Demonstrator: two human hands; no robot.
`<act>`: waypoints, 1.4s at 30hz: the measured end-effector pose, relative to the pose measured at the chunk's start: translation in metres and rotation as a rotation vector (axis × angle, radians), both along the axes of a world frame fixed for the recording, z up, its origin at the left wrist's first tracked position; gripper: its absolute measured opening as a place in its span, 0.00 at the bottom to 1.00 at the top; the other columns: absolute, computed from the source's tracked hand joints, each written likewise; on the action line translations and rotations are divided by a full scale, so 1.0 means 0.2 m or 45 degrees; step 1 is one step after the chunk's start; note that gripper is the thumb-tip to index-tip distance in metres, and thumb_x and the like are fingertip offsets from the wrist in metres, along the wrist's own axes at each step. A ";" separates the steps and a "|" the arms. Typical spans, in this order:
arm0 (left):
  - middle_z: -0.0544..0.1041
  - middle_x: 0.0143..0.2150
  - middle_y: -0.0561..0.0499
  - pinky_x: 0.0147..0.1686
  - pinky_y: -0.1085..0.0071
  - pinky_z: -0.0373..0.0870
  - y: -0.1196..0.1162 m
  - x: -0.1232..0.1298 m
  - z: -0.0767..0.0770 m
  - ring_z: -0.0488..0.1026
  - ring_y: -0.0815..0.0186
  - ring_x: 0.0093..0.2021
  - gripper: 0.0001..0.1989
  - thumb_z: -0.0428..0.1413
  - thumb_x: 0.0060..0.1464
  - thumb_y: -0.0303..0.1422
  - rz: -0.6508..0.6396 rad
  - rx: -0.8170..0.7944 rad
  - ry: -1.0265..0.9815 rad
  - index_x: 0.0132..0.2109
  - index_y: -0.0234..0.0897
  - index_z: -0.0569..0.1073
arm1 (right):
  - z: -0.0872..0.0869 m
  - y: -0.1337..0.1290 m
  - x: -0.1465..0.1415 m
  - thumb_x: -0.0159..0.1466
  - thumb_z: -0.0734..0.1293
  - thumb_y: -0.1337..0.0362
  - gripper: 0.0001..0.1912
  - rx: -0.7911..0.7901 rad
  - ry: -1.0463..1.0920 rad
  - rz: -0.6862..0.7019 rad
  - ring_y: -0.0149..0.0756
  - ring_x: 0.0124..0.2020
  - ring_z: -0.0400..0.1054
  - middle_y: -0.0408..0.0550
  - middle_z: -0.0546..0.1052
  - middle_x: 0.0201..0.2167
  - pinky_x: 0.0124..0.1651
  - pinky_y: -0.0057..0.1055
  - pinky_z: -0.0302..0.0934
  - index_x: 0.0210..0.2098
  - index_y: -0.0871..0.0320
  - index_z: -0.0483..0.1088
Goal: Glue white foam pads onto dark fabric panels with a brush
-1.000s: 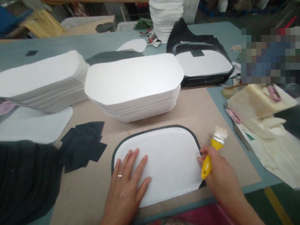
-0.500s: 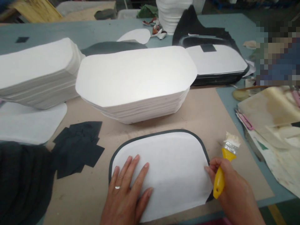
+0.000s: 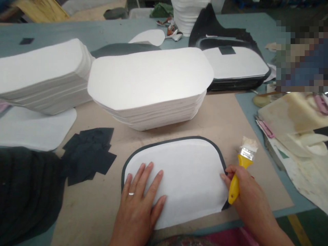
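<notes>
A white sheet (image 3: 189, 181) with rounded far corners lies before me on top of a slightly larger dark piece (image 3: 164, 139), which shows as a thin border. My left hand (image 3: 142, 201), with a ring on one finger, rests flat on the sheet's left part, fingers spread. At the right edge, my right hand (image 3: 242, 188) has its thumb and forefinger at the white sheet and dark border. A yellow-handled paintbrush (image 3: 234, 189) is tucked in that hand, its bristles pointing away from me and coated with pale stuff.
A tall stack of white sheets (image 3: 151, 78) stands just beyond, with another white stack (image 3: 43, 75) to its left. Small dark patches (image 3: 88, 157) and a dark pile (image 3: 28, 194) lie left. Dark-edged pieces (image 3: 238, 65) are stacked at back right. Stained sheets (image 3: 302, 150) lie right.
The view has shifted a little, so things appear slightly higher. Both hands keep about the same places on the sheet, and the brush stays in the right hand.
</notes>
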State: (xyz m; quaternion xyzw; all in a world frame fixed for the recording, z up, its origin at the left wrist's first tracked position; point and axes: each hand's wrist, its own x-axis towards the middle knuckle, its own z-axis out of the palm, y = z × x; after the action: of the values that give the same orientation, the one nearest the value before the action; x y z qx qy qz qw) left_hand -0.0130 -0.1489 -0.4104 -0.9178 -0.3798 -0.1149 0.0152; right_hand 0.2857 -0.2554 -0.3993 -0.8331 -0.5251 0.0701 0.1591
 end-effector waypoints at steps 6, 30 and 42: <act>0.55 0.75 0.39 0.67 0.40 0.58 -0.02 0.04 0.09 0.51 0.46 0.75 0.29 0.53 0.66 0.40 0.051 -0.047 0.092 0.71 0.39 0.61 | 0.00 0.02 -0.02 0.73 0.60 0.54 0.11 0.351 -0.286 0.415 0.54 0.57 0.70 0.57 0.72 0.61 0.50 0.46 0.65 0.46 0.54 0.63; 0.58 0.74 0.46 0.71 0.42 0.50 0.01 0.19 0.08 0.54 0.54 0.73 0.24 0.48 0.70 0.42 0.002 -0.266 -0.086 0.69 0.45 0.62 | 0.48 0.51 -0.01 0.71 0.67 0.57 0.11 0.476 0.084 0.915 0.36 0.38 0.75 0.48 0.78 0.41 0.41 0.31 0.65 0.49 0.53 0.74; 0.64 0.69 0.43 0.70 0.41 0.52 0.00 0.20 0.11 0.58 0.53 0.71 0.24 0.49 0.69 0.41 0.008 -0.322 -0.152 0.68 0.43 0.62 | 0.44 0.70 0.00 0.70 0.67 0.55 0.09 0.145 0.291 1.115 0.37 0.38 0.74 0.45 0.79 0.39 0.37 0.32 0.67 0.44 0.49 0.76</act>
State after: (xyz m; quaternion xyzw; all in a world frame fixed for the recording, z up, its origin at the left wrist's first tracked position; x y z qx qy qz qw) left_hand 0.0269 -0.1483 -0.3884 -0.9027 -0.3943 -0.1206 -0.1231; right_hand 0.2853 -0.1146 -0.3123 -0.5094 -0.8101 0.1931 0.2170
